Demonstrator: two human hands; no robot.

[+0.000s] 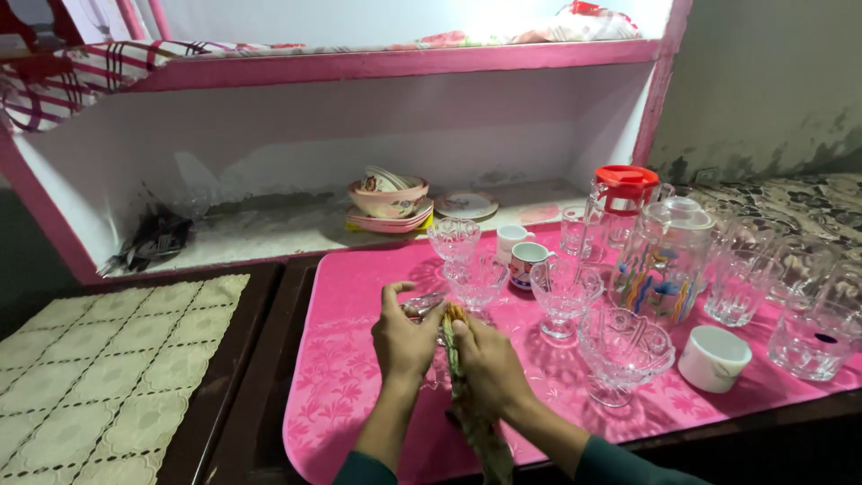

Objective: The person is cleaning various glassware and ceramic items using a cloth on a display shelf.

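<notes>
My left hand holds a clear glass dessert cup tilted on its side over the pink cloth. My right hand grips a crumpled greenish patterned rag and presses it against the cup. The two hands touch. The rag hangs down past the table's front edge. Most of the cup is hidden by my fingers.
Several cut-glass footed cups, two small mugs, a glass jug with red lid, a painted jar, tumblers and a white bowl stand on the cloth. Stacked bowls sit on the pink shelf. A lace mat lies left.
</notes>
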